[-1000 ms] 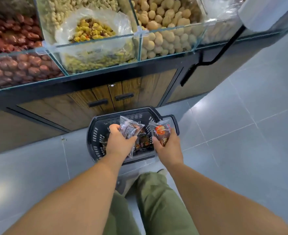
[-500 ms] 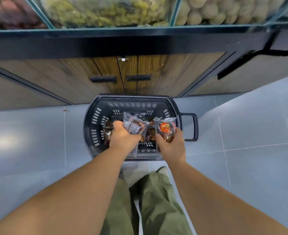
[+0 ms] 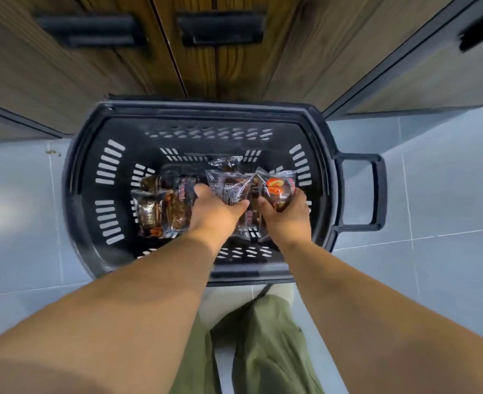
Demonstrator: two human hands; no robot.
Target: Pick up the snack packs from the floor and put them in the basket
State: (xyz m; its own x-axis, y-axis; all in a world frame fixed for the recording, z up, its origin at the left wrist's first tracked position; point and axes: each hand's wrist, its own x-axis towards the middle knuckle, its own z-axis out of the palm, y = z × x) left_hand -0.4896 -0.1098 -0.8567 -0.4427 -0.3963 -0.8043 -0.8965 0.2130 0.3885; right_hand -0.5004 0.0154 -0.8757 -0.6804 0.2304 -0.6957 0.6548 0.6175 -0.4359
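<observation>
**View from the head, looking down.** A black slotted basket (image 3: 75, 194) stands on the grey tiled floor (image 3: 447, 209). Its far rim is against a wooden cabinet (image 3: 115, 69) and its handle (image 3: 378, 191) projects to the right. Both forearms reach over the near rim into the basket.

**Left hand** (image 3: 214, 216): fingers and thumb are curled round the near end of the left pack (image 3: 228, 187), a clear wrapper with dark contents. The pack is held inside the basket, near its middle.

**Right hand** (image 3: 287, 218): it grips the right pack (image 3: 280, 187), marked with an orange print, just right of the left pack. The two wrappers meet at their far corners. Whether either held pack rests on the packs below or hangs just above them cannot be told.

**Loose packs** (image 3: 160, 207): a cluster lies on the basket's bottom at the left. At least one more shows beneath the gap between the hands, and another lies just beyond the held pair. The wrappers overlap, so no count can be given.

**Progress.** A good share of the task appears done, since several packs are in the basket and none shows on the visible floor. The step in hand is the deposit of two packs at once. Both are inside the walls but not yet released, so what remains is to open the fingers and lift the hands clear. Whether more packs lie on the floor outside the view cannot be told. The person's green trousers (image 3: 263, 351) cover part of the near floor.
</observation>
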